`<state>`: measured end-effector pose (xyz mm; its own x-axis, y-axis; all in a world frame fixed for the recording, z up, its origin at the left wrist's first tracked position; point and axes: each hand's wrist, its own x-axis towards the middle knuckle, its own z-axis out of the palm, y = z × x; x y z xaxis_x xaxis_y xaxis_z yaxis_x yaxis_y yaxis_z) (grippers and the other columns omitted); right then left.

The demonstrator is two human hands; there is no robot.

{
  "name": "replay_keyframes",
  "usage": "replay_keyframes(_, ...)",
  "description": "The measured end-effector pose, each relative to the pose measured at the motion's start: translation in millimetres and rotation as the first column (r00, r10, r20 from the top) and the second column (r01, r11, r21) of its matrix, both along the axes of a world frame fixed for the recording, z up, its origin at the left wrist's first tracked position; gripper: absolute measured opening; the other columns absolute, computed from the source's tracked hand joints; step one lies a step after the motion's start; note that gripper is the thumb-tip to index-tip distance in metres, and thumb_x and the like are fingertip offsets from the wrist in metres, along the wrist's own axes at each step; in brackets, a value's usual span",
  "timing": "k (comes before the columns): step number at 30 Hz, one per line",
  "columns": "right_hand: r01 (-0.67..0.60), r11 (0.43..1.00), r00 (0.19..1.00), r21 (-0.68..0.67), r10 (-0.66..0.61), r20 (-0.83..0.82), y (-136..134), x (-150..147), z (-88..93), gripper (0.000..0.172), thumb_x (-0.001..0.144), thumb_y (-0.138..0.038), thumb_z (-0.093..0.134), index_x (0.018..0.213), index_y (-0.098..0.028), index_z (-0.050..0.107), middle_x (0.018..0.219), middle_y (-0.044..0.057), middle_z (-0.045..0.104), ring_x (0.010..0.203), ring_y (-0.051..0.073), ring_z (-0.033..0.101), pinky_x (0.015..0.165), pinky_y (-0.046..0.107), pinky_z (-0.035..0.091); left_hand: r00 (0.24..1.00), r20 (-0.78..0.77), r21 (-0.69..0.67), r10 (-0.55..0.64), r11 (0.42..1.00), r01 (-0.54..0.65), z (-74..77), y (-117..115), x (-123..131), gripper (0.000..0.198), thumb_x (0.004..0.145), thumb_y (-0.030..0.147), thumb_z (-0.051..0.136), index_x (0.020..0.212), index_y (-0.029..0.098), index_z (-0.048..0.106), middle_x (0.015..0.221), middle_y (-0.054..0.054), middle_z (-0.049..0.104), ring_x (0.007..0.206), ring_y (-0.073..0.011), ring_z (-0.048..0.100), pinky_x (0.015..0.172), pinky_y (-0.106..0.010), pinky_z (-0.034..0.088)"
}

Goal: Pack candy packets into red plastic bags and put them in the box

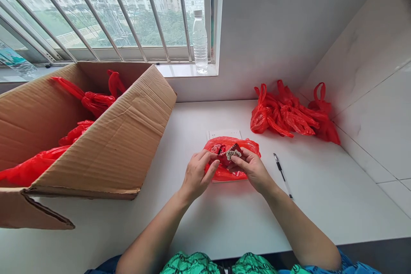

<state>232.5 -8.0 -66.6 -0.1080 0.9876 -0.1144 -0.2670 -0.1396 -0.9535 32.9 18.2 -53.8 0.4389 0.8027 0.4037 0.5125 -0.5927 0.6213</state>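
Note:
Above an open red plastic bag (253, 147) on the white table, a small dark red packet (233, 152) with a pale printed label is held up. My right hand (253, 170) pinches its right side between thumb and fingers. At the packet's left end, my left hand (199, 172) has its thumb and forefinger closed on the edge. Several small red printed packets (215, 149) show inside the bag below. Part of the bag is hidden behind both hands. Under it lies a flat white piece (224, 134) with small markings, mostly covered.
A large cardboard box (112, 150) with red bags (96, 102) inside stands at left. Several tied red bags (285, 113) sit by the back right wall. A pen (282, 174) lies right of my hand. A water bottle (200, 45) stands on the sill by the barred window.

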Motion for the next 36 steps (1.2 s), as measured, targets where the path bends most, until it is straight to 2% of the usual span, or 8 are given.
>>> replay_keyframes(2,0.01,1.0,0.999,-0.008,-0.01,-0.032,0.0,0.4,0.1,0.034,0.081,-0.049,0.075,0.101,-0.021,0.071,0.096,0.005,0.075,0.084,0.02,0.072,0.077,0.033,0.058,1.0,-0.018,-0.01,-0.003,1.0,0.003,-0.5,0.3,0.6,0.024,0.101,0.033,0.044,0.085,0.021,0.057,0.08,-0.001,0.062,0.074,-0.0154,0.055,0.078,-0.031,0.043)
replay_keyframes(4,-0.013,1.0,1.0,0.015,0.013,-0.017,-1.0,0.7,0.9,0.034,0.085,-0.051,0.07,0.101,-0.021,0.072,0.099,0.005,0.075,0.088,0.021,0.072,0.08,0.034,0.059,1.0,0.018,-0.052,0.005,0.999,-0.004,-0.9,0.5,1.0,0.028,0.101,0.034,0.041,0.079,0.021,0.053,0.075,-0.001,0.057,0.07,-0.0152,0.051,0.075,-0.03,0.043)
replay_keyframes(8,-0.065,0.996,0.996,0.067,0.06,0.073,-3.3,1.8,2.5,0.035,0.091,-0.052,0.062,0.099,-0.02,0.075,0.094,0.005,0.075,0.081,0.019,0.071,0.079,0.034,0.059,0.989,0.142,-0.176,0.026,0.984,0.0,-1.5,0.6,0.3,0.031,0.103,0.037,0.038,0.079,0.021,0.05,0.078,-0.002,0.056,0.073,-0.0156,0.051,0.072,-0.028,0.043)
replay_keyframes(11,-0.084,0.993,0.991,0.082,0.074,0.116,-4.2,2.2,2.7,0.037,0.091,-0.053,0.061,0.104,-0.021,0.075,0.093,0.006,0.075,0.079,0.019,0.07,0.077,0.035,0.059,0.985,0.172,-0.217,0.032,0.976,0.006,-2.3,1.0,-0.4,0.032,0.103,0.039,0.038,0.079,0.021,0.05,0.078,-0.002,0.056,0.073,-0.0157,0.051,0.07,-0.028,0.044)
replay_keyframes(15,-0.089,0.991,0.989,0.096,0.077,0.129,-4.7,2.3,2.8,0.04,0.092,-0.054,0.058,0.106,-0.021,0.075,0.091,0.005,0.074,0.078,0.019,0.07,0.078,0.035,0.059,0.984,0.172,-0.209,0.035,0.978,0.002,-3.0,1.1,-0.1,0.033,0.102,0.039,0.038,0.078,0.021,0.05,0.079,-0.002,0.058,0.073,-0.0154,0.052,0.07,-0.028,0.045)
replay_keyframes(25,-0.098,0.988,0.984,0.118,0.079,0.158,-4.8,2.7,5.9,0.041,0.094,-0.052,0.051,0.088,-0.019,0.075,0.083,0.004,0.072,0.076,0.019,0.067,0.075,0.033,0.056,0.99,0.132,-0.145,0.043,0.989,-0.024,-0.7,1.2,-0.4,0.033,0.102,0.037,0.036,0.077,0.021,0.049,0.078,-0.002,0.059,0.073,-0.0153,0.054,0.071,-0.029,0.045)
replay_keyframes(36,-0.105,0.988,0.982,0.117,0.084,0.166,-4.6,3.6,3.3,0.04,0.094,-0.051,0.052,0.085,-0.018,0.074,0.079,0.003,0.071,0.073,0.019,0.067,0.074,0.033,0.055,0.991,0.123,-0.124,0.044,0.992,-0.029,-1.7,1.6,-0.3,0.032,0.103,0.035,0.036,0.076,0.021,0.048,0.078,-0.001,0.058,0.073,-0.0151,0.052,0.073,-0.028,0.043)
